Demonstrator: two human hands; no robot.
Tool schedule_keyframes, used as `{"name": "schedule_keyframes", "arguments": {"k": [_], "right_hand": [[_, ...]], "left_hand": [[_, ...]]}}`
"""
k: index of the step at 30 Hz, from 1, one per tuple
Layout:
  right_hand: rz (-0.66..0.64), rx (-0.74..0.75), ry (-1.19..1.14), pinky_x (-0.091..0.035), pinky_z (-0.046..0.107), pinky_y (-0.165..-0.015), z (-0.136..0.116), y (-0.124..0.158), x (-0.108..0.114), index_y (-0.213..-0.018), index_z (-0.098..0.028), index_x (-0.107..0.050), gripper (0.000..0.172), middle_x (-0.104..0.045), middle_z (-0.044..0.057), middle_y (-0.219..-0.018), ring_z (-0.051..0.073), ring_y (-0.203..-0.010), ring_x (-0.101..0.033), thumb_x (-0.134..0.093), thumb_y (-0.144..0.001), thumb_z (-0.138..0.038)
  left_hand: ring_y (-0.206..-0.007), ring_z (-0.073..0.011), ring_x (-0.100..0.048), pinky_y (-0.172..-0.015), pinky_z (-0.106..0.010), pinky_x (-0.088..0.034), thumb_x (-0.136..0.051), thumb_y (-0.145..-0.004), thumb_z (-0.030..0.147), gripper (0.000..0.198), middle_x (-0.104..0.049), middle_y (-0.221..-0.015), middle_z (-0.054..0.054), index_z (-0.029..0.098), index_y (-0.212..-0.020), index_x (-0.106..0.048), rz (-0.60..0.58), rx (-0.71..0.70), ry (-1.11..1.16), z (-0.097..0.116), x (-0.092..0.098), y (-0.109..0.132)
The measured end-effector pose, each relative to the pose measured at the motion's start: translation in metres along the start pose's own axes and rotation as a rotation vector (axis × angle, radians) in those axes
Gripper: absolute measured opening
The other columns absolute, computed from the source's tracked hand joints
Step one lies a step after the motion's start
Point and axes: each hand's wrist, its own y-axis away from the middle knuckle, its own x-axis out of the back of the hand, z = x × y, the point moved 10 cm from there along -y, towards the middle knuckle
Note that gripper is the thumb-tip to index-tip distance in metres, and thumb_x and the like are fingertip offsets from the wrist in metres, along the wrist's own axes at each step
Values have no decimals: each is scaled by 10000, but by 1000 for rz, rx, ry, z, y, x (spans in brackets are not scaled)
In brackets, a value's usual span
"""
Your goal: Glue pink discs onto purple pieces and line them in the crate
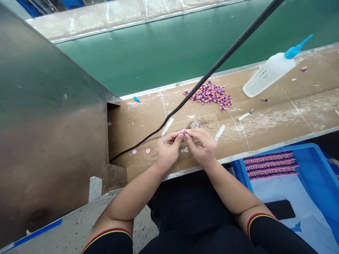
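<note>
Carefully, the left hand (168,149) and right hand (201,145) pinch a small pink-and-purple piece (184,131) steadily between fingertips, just above the cardboard worktop (265,120).

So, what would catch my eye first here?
Most likely the left hand and right hand pinching a small pink-and-purple piece over the cardboard-topped bench. Beyond them lies a heap of purple-and-orange pieces, with a blue-nozzled white bottle to the right. Lower right, a blue crate holds rows of striped strips.
</note>
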Motion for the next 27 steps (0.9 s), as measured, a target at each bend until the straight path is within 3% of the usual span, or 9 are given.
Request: {"name": "schedule_keyframes", "arguments": {"k": [4,9,12,15,17,19,23,27], "right_hand": [[-39,-54,8,-692,368,-807,7,-6,15,-1081,-263,-801,130,-833,38,-981,198,-893,-796,-698,-1030,-201],[-168,-248,188,-673,335,-744,68,-27,90,-1049,-244,-800,128,-824,40,-994,191,-844,-771,-685,-1003,-274],[-424,-228,377,-642,340,-740,104,-37,122,-929,-239,-783,115,-790,50,-942,213,-844,-742,-672,-923,-210],[-706,-124,553,-608,370,-785,128,-32,126,-845,-234,-747,118,-751,79,-928,243,-874,-708,-655,-877,-168],[-812,-67,592,-598,389,-810,135,-22,121,-878,-235,-752,151,-741,96,-950,261,-912,-697,-619,-907,-168],[-805,-55,564,-606,416,-863,138,-15,121,-1031,-244,-773,249,-752,103,-1023,272,-974,-704,-560,-941,-151],[-584,-143,461,-623,468,-946,141,-9,138,-1331,-257,-705,449,-766,99,-1166,275,-1043,-727,-552,-929,-130],[-504,-175,417,-601,531,-1028,138,-5,134,-1164,-256,-760,215,-764,114,-1225,305,-1146,-715,-647,-982,-287]], "left_hand": [[-781,-187,-791,-738,-294,-676,-917,-801,580,444,-849,-963,-107,208,-1036,-862,-93,28,51,-1,-9,1],[-875,-209,-812,-688,-273,-657,-903,-827,559,481,-848,-1062,-134,209,-1149,-828,-163,64,100,-3,-13,-1],[-809,-192,-785,-653,-272,-635,-882,-838,582,465,-845,-1021,-129,200,-1097,-831,-155,45,68,-1,-12,-3],[-770,-189,-760,-638,-280,-619,-880,-819,616,492,-838,-979,-126,189,-1059,-832,-140,40,20,1,-10,-3],[-756,-190,-748,-631,-280,-609,-878,-808,635,507,-834,-958,-126,184,-1035,-833,-135,45,-15,1,-9,-3],[-750,-188,-740,-630,-277,-602,-876,-806,641,507,-833,-957,-127,181,-1014,-833,-132,50,-45,1,-9,-3],[-715,-173,-715,-613,-264,-582,-876,-786,660,517,-827,-930,-117,181,-974,-833,-80,38,-74,2,-4,-6],[-682,-156,-690,-580,-242,-552,-907,-749,635,488,-818,-881,-101,185,-925,-836,-38,35,-64,4,-2,-8]]}}
